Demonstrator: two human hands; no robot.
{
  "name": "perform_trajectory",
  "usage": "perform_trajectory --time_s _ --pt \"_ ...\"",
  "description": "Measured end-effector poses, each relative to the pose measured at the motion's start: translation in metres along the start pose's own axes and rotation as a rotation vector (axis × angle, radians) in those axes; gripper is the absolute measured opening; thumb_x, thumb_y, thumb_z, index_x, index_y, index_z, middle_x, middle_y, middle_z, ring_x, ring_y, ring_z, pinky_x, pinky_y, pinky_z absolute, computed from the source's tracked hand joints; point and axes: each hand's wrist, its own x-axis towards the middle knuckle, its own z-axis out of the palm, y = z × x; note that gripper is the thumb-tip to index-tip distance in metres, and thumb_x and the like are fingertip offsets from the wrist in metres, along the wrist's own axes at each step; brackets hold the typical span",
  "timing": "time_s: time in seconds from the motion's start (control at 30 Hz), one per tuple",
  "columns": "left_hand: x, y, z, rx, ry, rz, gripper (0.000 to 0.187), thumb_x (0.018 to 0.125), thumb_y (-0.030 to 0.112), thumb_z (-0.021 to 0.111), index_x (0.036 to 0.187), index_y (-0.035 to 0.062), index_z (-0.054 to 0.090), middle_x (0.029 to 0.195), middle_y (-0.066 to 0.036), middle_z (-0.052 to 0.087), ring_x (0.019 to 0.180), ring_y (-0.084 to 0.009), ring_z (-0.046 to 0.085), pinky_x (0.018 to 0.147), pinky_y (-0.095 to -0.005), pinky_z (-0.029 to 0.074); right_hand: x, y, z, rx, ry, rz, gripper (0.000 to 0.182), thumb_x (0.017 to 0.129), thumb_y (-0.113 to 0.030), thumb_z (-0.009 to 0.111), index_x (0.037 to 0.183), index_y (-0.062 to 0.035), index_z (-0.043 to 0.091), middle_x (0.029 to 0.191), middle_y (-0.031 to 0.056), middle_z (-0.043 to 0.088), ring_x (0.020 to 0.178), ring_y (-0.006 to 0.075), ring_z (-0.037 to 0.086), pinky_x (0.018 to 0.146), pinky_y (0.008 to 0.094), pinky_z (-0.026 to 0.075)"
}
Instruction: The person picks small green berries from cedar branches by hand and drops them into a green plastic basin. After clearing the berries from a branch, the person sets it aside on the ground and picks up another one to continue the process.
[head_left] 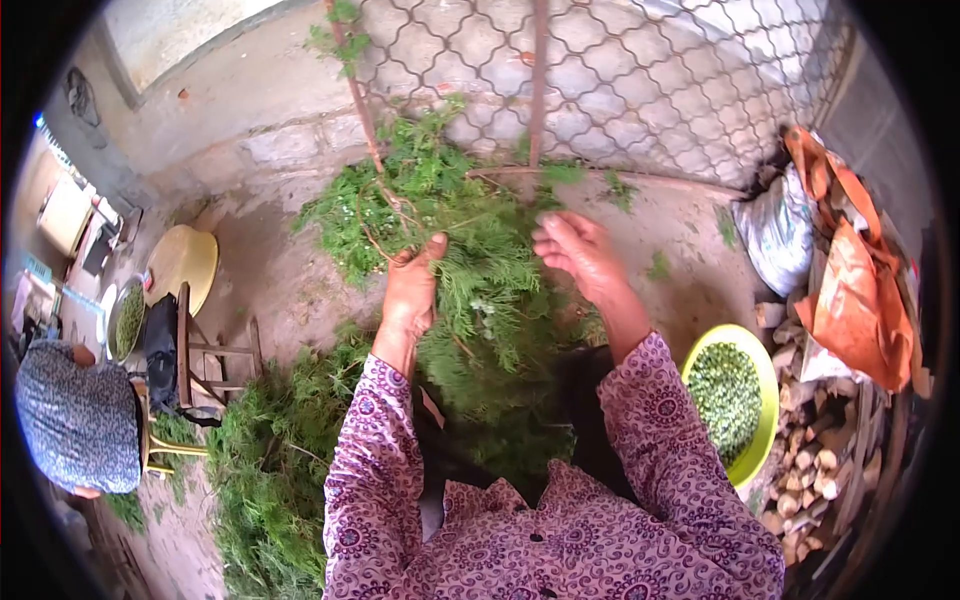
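My left hand point(408, 292) is closed around the stem of a leafy green branch point(485, 265), whose feathery, conifer-like sprays hang over my lap. Pale small bits show among its leaves. Just right of those sprays is my right hand point(580, 255), fingers curled in with the thumb against them; anything between them is too small or blurred to make out. To my right stands a yellow-green basin point(768, 400) holding many small, pale green pieces point(725, 400). More cut greenery point(385, 175) lies ahead, against the metal lattice.
A heap of green branches point(270, 480) lies at my left. Beyond it are a wooden stool point(215, 350), a yellow round container point(185, 262) and a seated person point(80, 420). Stacked firewood point(810, 470), an orange sack point(855, 290) and a white sack point(778, 230) line the right. A metal lattice point(620, 90) leans ahead.
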Motion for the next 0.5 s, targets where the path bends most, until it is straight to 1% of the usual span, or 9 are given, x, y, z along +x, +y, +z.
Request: perform_trajectory --time_s 0.03,0.13,0.2,0.23,0.27,0.33,0.4,0.47,0.5 --pt "0.008 0.002 -0.009 -0.001 0.018 0.007 0.022 0.075 0.023 0.068 0.084 0.0043 0.06 0.084 -0.004 0.06 0.079 -0.0107 0.051 0.074 -0.0258 0.039 0.004 0.008 -0.004 0.067 0.048 0.09 0.03 0.079 -0.028 0.063 0.094 -0.0033 0.057 0.083 0.0049 0.059 0.069 0.0088 0.054 0.06 0.0221 0.044" --pt "0.023 0.014 -0.033 -0.077 0.007 -0.044 0.028 0.075 0.026 0.068 0.087 0.0036 0.058 0.083 -0.005 0.059 0.076 -0.0112 0.052 0.067 -0.0258 0.042 0.016 0.027 -0.003 0.21 -0.07 0.066 0.025 0.08 -0.026 0.062 0.091 -0.0044 0.057 0.078 0.0037 0.059 0.063 0.0085 0.053 0.057 0.021 0.044" --pt "0.024 0.025 -0.038 0.06 0.054 -0.225 0.034 0.075 0.029 0.067 0.092 0.0023 0.055 0.073 -0.003 0.058 0.062 -0.0103 0.053 0.049 -0.0242 0.041 0.017 0.026 0.004 0.207 -0.126 0.046 0.022 0.08 -0.022 0.061 0.091 -0.0038 0.058 0.076 0.0031 0.059 0.061 0.0078 0.052 0.055 0.0204 0.043" --pt "0.031 0.016 -0.038 0.015 0.093 -0.137 0.038 0.077 0.034 0.064 0.095 0.0027 0.053 0.063 0.0 0.055 0.042 -0.0076 0.046 0.033 -0.022 0.032 0.016 0.024 0.009 0.195 -0.169 0.016 0.019 0.081 -0.019 0.061 0.09 -0.0031 0.058 0.073 0.0024 0.059 0.059 0.0071 0.051 0.054 0.0197 0.043" --pt "0.032 0.016 -0.039 0.021 0.098 -0.136 0.038 0.077 0.034 0.064 0.095 0.0027 0.053 0.063 0.0 0.055 0.042 -0.0076 0.046 0.033 -0.022 0.032 0.016 0.027 0.012 0.201 -0.173 0.019 0.019 0.081 -0.019 0.061 0.09 -0.0031 0.058 0.073 0.0024 0.059 0.059 0.0071 0.051 0.054 0.0197 0.043" --pt "0.032 0.023 -0.041 0.113 0.036 -0.17 0.039 0.078 0.038 0.06 0.095 0.0043 0.054 0.057 0.003 0.052 0.031 -0.0056 0.037 0.025 -0.0205 0.023 0.013 0.031 0.018 0.048 -0.261 -0.075 0.014 0.08 -0.012 0.061 0.089 -0.0016 0.058 0.072 0.0015 0.058 0.059 0.0059 0.051 0.053 0.0194 0.043" --pt "0.044 0.013 -0.049 0.124 0.058 -0.205 0.043 0.079 0.04 0.058 0.103 0.0055 0.054 0.057 0.004 0.051 0.029 -0.0047 0.033 0.025 -0.0196 0.022 0.007 0.027 0.024 -0.085 -0.276 -0.121 0.011 0.078 -0.006 0.062 0.086 -0.0002 0.058 0.071 -0.0002 0.057 0.062 0.0049 0.051 0.055 0.0191 0.043" --pt "0.044 0.011 -0.052 0.185 -0.047 -0.182 0.05 0.079 0.041 0.057 0.114 0.0052 0.051 0.057 0.004 0.05 0.029 -0.0043 0.032 0.025 -0.0194 0.021 0.011 0.042 0.021 -0.195 -0.194 -0.239 0.014 0.075 -0.005 0.064 0.086 0.0002 0.058 0.073 0.0004 0.057 0.062 0.0051 0.051 0.056 0.0193 0.043" --pt "0.038 0.013 -0.043 0.207 0.003 -0.14 0.056 0.08 0.043 0.056 0.12 0.0052 0.047 0.059 0.004 0.05 0.028 -0.0036 0.03 0.025 -0.0191 0.022 0.011 0.044 0.019 -0.192 -0.187 -0.242 0.014 0.075 -0.005 0.064 0.086 0.0002 0.058 0.073 0.0004 0.057 0.062 0.0051 0.051 0.056 0.0193 0.043"
